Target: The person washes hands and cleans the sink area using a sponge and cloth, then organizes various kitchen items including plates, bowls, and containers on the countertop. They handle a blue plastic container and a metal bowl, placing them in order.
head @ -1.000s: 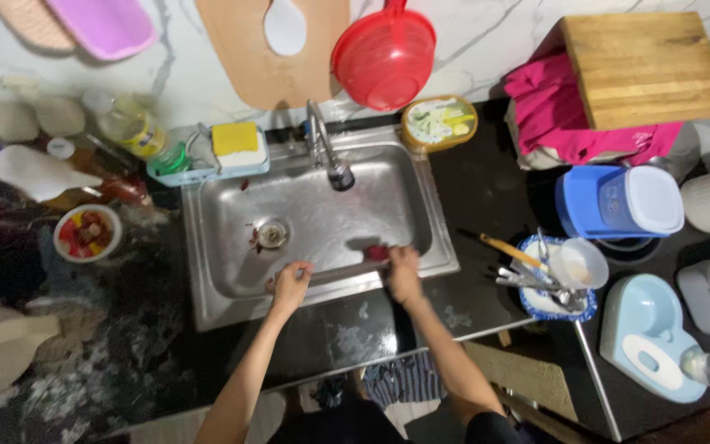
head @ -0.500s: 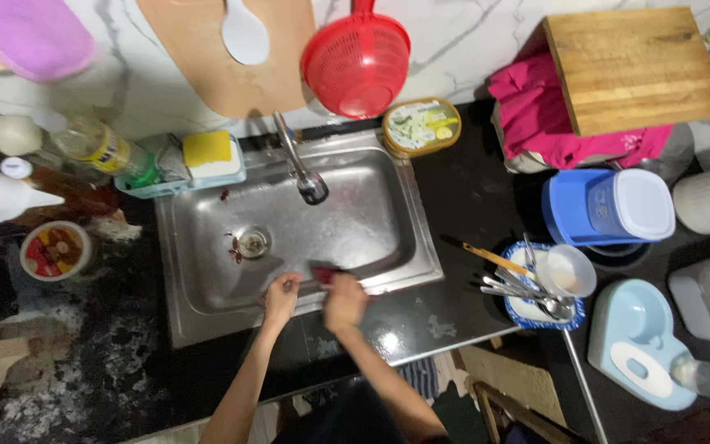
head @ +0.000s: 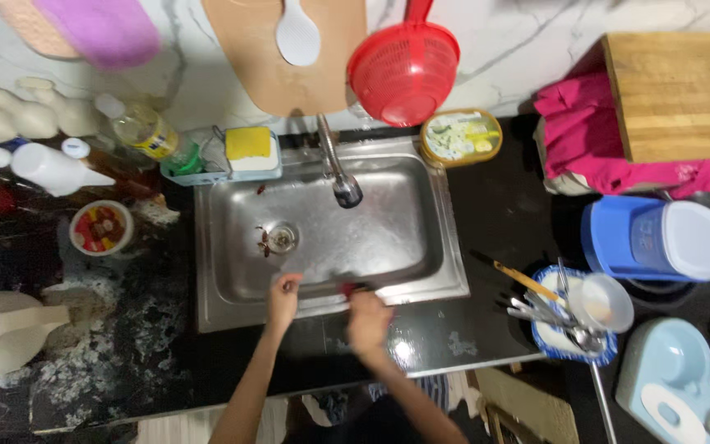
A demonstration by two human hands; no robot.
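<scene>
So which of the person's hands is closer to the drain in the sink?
The left hand. It sits at the sink's front rim, just below and slightly right of the drain. The right hand is farther right along that rim, by a small red thing.

Both forearms are bare from wrist to elbow, with no sleeve, watch, bracelet or ring to be seen. The left hand (head: 283,293) and the right hand (head: 369,322) are gloveless. Below the hands, between the two arms, shows a dark garment (head: 388,423), and just above it a strip of blue-and-white striped cloth (head: 437,386), too small to tell apart clearly.
</scene>
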